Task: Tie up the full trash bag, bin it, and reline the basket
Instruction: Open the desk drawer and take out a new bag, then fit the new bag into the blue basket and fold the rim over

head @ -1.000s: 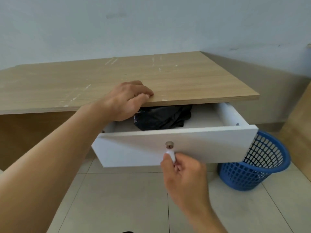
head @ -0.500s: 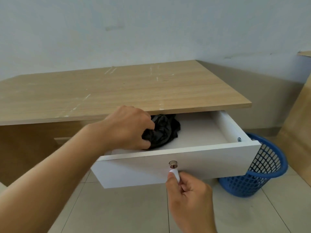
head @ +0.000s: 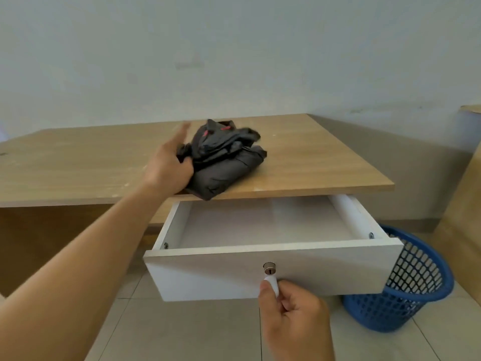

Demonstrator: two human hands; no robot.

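Observation:
A bundle of folded black trash bags [head: 223, 160] lies on the wooden desk top [head: 78, 165], near its front edge. My left hand [head: 169, 168] grips the bundle's left side, index finger stretched out. The white drawer [head: 260, 269] below the desk stands pulled out, with nothing visible inside. My right hand [head: 291, 313] pinches the small white drawer handle [head: 272, 284] under the round lock. A blue mesh basket [head: 406, 287] stands on the floor to the right, partly behind the drawer front; no liner shows in it.
A pale wall runs behind the desk. A brown board [head: 463, 209] leans at the far right beside the basket. Light floor tiles [head: 182, 334] lie below the drawer.
My left hand lifted the black bag bundle out of the drawer and set it on the desk top. My right hand kept hold of the drawer handle.

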